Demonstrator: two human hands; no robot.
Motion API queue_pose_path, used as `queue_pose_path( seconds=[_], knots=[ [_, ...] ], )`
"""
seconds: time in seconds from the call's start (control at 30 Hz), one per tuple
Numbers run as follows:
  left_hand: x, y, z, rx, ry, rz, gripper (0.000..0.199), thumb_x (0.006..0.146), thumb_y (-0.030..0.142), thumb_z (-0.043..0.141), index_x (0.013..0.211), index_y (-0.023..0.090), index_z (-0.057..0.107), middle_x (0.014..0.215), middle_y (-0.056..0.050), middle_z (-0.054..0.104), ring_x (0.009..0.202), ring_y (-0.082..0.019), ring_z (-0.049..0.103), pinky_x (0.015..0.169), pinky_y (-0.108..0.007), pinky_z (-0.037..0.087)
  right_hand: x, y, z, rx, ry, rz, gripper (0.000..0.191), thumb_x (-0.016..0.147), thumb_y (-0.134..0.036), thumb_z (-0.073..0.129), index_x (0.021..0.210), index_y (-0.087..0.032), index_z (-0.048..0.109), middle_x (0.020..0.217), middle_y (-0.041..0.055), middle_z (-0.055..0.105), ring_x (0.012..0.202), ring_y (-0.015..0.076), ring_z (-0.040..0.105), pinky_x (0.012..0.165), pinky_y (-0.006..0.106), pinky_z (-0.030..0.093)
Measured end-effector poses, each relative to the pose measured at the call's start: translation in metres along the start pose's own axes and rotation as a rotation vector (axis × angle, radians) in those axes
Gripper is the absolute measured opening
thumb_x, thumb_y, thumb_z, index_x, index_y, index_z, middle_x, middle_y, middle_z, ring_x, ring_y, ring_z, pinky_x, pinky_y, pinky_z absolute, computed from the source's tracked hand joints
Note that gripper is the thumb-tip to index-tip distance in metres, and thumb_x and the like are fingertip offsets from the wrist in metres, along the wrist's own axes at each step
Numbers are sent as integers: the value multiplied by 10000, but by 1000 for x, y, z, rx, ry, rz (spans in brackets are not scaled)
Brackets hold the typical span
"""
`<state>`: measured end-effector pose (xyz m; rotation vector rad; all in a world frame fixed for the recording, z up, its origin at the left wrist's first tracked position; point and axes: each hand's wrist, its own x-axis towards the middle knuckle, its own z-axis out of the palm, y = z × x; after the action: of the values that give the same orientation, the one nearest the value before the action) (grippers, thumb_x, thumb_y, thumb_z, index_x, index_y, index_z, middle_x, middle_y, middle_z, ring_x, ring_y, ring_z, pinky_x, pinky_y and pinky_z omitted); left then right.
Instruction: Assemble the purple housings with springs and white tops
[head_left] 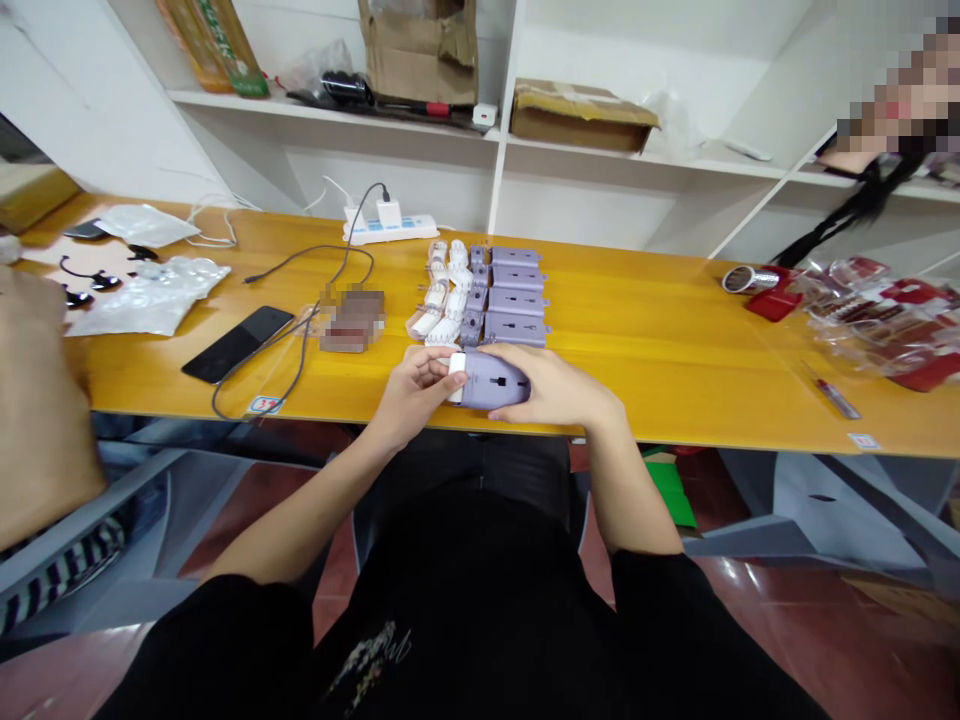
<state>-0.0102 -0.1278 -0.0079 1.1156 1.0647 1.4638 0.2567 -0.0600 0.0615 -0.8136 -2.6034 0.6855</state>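
Observation:
Near the table's front edge, my right hand (551,385) wraps round the right end of a purple device (487,381) with black markings. My left hand (416,390) pinches the white end piece (457,378) at the device's left side. Just beyond my hands lie several purple casings (516,300) in a column, with small purple parts (474,297) along their left. Farther left in the same group are white toothed parts (454,290) and clear-and-white parts (433,297). My fingertips partly cover the device's edges.
A phone (237,344), a grey cable (304,345) and a power strip (391,229) are on the table (637,340) to the left. Plastic packaging (877,320) and a small tube (837,398) lie right. Another person's arm (41,400) is at far left. Shelves (502,140) stand behind.

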Motion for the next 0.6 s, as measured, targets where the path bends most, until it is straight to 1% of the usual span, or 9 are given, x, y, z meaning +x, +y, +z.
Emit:
queue_pose_path(
  seconds=[0.1,0.17,0.27,0.37,0.47,0.6],
  knots=[
    [0,2,0,-3,-16,-5,626,722,470,1168,1181,215,828,862,25,746,781,-148,711,764,-290,595,-1,-1,-2,-1,-1,12,964,877,-521,1032,1754,-302,699,1743,143,776,1580,464,766,1345,683,621],
    [1,3,1,-6,-49,-7,636,720,476,1171,1178,217,812,842,35,731,763,-143,699,742,-283,584,-2,0,-3,-7,-4,24,954,874,-539,1033,1742,-311,709,1730,141,785,1559,466,779,1328,693,630],
    [0,4,2,-10,-112,-30,627,782,520,1141,1201,226,778,806,52,701,724,-146,683,690,-279,563,-5,0,-6,-12,3,39,946,874,-539,1030,1735,-313,710,1726,143,787,1541,464,788,1317,691,635],
    [-2,6,1,-18,-148,-56,644,837,545,1104,1275,233,749,822,55,712,691,-143,670,679,-286,568,-8,0,-10,-5,16,48,947,884,-530,1022,1748,-315,698,1742,141,775,1550,462,781,1323,686,632],
    [-1,9,-3,-14,-127,-10,628,870,492,1070,1331,244,724,865,47,734,652,-126,627,654,-285,533,-12,-1,-16,5,35,39,954,884,-534,1024,1754,-320,695,1737,131,779,1558,467,770,1334,692,623],
    [7,10,-15,37,-15,157,526,875,380,995,1305,254,718,893,33,720,644,-119,536,618,-280,430,-19,-1,-25,-5,67,34,979,879,-566,1032,1760,-302,693,1738,137,774,1570,475,754,1375,707,582]
  ],
)
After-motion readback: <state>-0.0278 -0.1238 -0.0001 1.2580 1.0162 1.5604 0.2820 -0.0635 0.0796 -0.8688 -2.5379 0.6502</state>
